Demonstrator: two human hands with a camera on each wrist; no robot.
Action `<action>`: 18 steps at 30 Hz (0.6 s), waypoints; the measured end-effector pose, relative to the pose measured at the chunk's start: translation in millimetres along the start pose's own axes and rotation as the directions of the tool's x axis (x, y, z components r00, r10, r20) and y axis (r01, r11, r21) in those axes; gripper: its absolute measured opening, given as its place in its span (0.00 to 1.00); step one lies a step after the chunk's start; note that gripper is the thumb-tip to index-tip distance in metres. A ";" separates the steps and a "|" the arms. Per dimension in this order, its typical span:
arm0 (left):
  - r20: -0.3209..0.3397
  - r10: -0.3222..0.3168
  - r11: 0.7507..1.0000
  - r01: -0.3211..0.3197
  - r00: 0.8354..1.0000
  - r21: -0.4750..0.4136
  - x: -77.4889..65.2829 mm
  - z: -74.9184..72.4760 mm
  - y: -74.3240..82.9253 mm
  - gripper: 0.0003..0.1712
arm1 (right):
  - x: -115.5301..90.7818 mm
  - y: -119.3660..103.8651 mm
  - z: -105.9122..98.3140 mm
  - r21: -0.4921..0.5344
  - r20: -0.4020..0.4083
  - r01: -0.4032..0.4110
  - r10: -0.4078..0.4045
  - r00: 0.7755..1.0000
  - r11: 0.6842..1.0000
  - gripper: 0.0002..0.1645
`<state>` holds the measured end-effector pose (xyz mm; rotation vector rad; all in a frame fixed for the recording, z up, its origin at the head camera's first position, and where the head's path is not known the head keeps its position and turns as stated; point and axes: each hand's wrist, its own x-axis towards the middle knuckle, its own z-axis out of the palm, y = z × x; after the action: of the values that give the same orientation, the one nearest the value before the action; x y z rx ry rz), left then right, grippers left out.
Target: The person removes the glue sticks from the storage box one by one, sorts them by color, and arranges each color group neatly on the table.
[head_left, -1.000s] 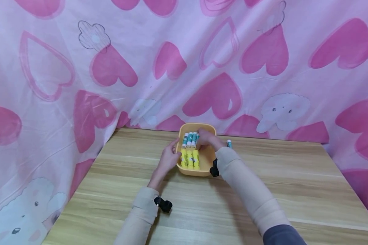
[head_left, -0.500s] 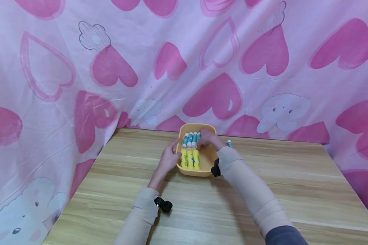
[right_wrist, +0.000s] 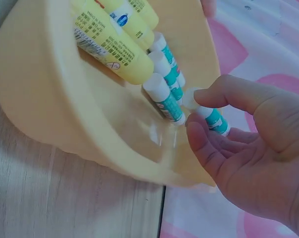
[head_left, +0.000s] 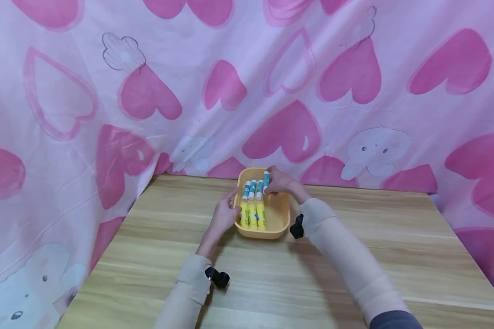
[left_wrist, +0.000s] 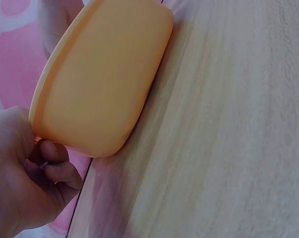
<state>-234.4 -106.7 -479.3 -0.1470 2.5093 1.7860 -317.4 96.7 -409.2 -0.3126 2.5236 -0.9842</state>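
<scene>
A yellow-orange plastic tray stands near the back of the table. My left hand grips its left rim, and in the left wrist view the fingers curl below that edge. My right hand is at the tray's back right and pinches a white-and-teal glue stick between thumb and fingers. Left of it, three similar glue sticks lie side by side in the tray's back half. In front of them lies a row of three larger yellow tubes.
The wooden table reaches back to a pink curtain with a heart pattern, just behind the tray. Bare tray floor shows right of the yellow tubes.
My right hand has risen slightly with the glue stick, away from the row. The loose glue stick seen right of the tray is now out of sight near my right wrist. My left hand keeps its grip.
</scene>
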 end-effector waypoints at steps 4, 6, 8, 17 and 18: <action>0.008 0.010 1.000 -0.010 1.000 0.007 1.7 0.7 3.9 0.42 | -5.5 -0.8 -7.6 0.004 -0.015 0.026 -0.026 1.000 1.000 0.55; 0.009 0.014 1.000 -0.014 1.000 0.007 2.6 1.0 5.2 0.42 | -8.0 -0.6 -11.2 0.010 -0.024 0.036 -0.036 0.999 0.999 0.55; 0.010 0.018 1.000 -0.018 1.000 0.003 3.3 0.9 5.6 0.42 | -10.1 0.1 -15.1 0.032 -0.033 0.049 -0.048 0.998 0.998 0.55; 0.008 0.042 0.999 -0.042 0.999 0.008 4.1 -0.6 5.1 0.41 | -21.5 9.8 -28.6 0.110 -0.066 0.083 -0.076 0.995 0.990 0.58; 0.007 0.042 0.999 -0.042 0.999 0.010 4.0 -1.1 4.9 0.41 | -22.7 11.3 -29.6 0.109 -0.071 0.082 -0.074 0.995 0.991 0.58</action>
<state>-239.0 -106.3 -474.7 -0.0885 2.5358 1.7850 -311.2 130.4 -390.6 -0.3528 2.5198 -1.1804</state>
